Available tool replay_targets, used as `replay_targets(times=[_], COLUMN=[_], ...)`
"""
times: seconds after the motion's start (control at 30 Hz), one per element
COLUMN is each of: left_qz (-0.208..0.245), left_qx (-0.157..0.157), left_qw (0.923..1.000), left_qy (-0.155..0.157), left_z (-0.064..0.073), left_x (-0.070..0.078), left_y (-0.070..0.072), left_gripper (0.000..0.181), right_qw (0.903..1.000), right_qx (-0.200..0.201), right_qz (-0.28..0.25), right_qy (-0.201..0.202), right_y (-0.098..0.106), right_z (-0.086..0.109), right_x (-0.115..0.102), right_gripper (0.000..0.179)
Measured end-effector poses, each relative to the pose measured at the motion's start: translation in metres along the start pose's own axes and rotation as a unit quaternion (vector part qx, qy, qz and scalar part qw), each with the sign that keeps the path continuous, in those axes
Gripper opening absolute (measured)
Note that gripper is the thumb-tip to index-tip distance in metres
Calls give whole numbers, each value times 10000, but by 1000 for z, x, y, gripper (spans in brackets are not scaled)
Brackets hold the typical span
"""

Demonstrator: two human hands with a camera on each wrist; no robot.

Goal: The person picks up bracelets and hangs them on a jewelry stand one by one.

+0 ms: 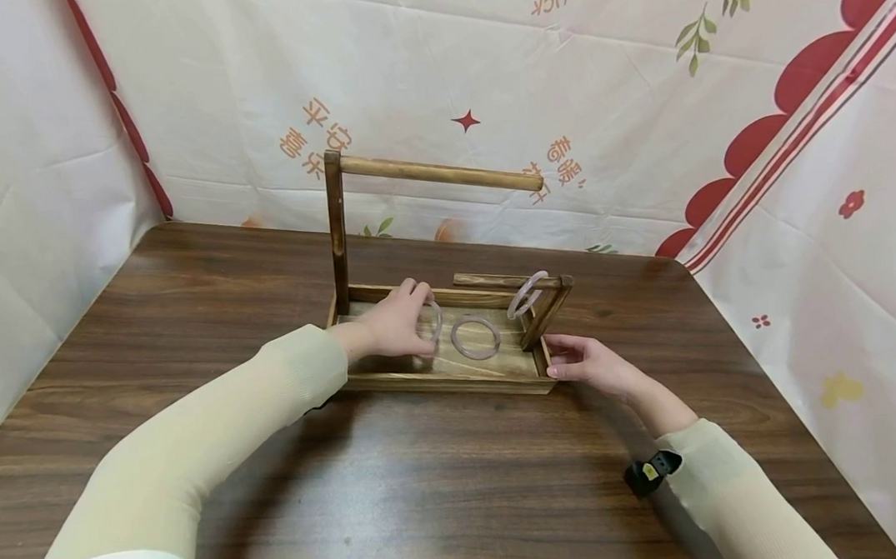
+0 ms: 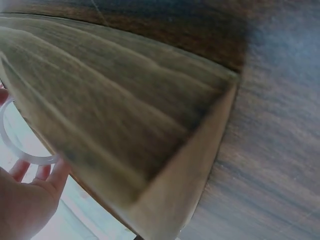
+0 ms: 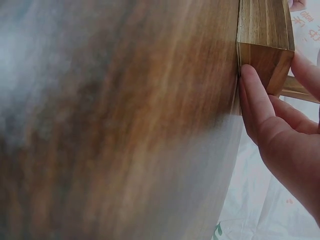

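A shallow wooden tray stand [image 1: 453, 384] with two upright posts sits on the table. My left hand [image 1: 394, 322] reaches into its left half and pinches a pale translucent bangle [image 1: 438, 323], held on edge; the bangle [image 2: 25, 156] also shows in the left wrist view. A second bangle [image 1: 458, 346] lies flat on the tray floor just right of it. A third bangle [image 1: 524, 295] hangs on the short post's bar [image 1: 486, 281]. My right hand [image 1: 590, 367] touches the tray's right end near the front corner, its fingers [image 3: 257, 92] fairly straight against the end wall.
The tall left post [image 1: 337, 234] carries a long bar [image 1: 443, 173] reaching right above the tray. Behind the brown wood-grain table [image 1: 426, 472] hangs a printed white cloth [image 1: 409, 64]. A black strap device [image 1: 652, 472] is on the right wrist.
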State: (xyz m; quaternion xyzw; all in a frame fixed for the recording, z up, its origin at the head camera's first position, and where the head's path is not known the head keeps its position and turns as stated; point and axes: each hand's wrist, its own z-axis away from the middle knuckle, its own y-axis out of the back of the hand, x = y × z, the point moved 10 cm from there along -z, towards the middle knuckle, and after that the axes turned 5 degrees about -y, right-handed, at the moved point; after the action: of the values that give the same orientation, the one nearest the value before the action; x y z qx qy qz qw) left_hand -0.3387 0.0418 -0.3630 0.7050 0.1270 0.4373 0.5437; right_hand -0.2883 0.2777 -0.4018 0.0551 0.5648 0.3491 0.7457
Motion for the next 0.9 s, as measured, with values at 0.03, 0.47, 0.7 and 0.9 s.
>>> replay_targets(times=[0.03, 0.47, 0.7, 0.9], left_qz=[28, 545, 657, 756], left_qx=[27, 307, 420, 525], left_qw=[10000, 9980, 9969, 9957], left_qy=[-3, -72, -71, -124], left_z=[0, 6, 9, 10], left_x=[0, 0, -2, 0], left_y=[1, 19, 23, 29], left_gripper=[65, 60, 61, 62], right_qw=[10000, 10000, 9999, 9999], right_qx=[-13, -11, -39, -45], right_qz=[-21, -30, -99, -117], right_qy=[4, -39, -55, -65], right_y=[0, 0, -1, -1], right_z=[0, 0, 0, -1], right_x=[0, 0, 1, 2], right_gripper=[68, 68, 69, 69])
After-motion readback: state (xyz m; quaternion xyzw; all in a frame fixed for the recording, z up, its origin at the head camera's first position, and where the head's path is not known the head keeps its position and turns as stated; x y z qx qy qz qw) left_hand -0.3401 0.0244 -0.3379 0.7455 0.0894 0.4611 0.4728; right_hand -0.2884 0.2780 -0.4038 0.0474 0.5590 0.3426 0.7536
